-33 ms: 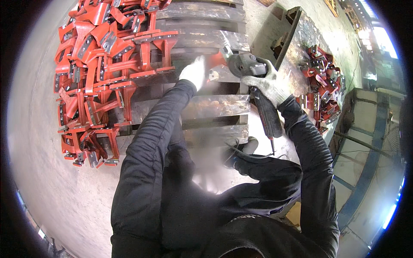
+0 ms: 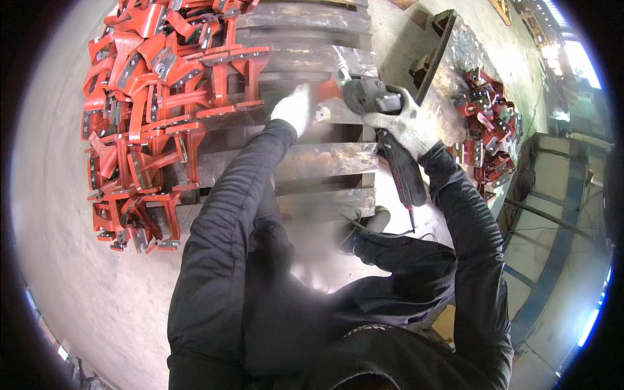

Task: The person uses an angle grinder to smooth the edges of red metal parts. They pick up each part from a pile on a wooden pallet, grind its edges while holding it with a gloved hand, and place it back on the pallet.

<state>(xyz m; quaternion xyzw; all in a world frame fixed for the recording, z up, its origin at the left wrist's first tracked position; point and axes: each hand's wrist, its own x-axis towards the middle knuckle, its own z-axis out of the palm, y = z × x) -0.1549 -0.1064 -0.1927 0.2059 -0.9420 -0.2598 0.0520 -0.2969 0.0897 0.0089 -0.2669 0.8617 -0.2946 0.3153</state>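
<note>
My right hand (image 2: 406, 121), in a pale work glove, is wrapped round the head end of a dark angle grinder (image 2: 401, 166). The grinder's disc (image 2: 354, 97) faces left, close against a red metal bracket (image 2: 327, 91). My left hand (image 2: 294, 109), in a white glove, grips the other end of that bracket above the wooden pallet (image 2: 325, 159). A hazy blur hides part of the bracket and the left fingers. From the grinder's lower end a cord (image 2: 412, 221) runs down beside my leg.
Many red metal brackets (image 2: 146, 97) lie heaped on the pallet's left side. More red brackets (image 2: 484, 123) are piled on a worn metal surface (image 2: 448, 78) at the right. A blue-framed panel (image 2: 552, 214) stands at the far right.
The grinder has shifted very slightly left against the bracket. Both hands keep almost the same place and hold.
</note>
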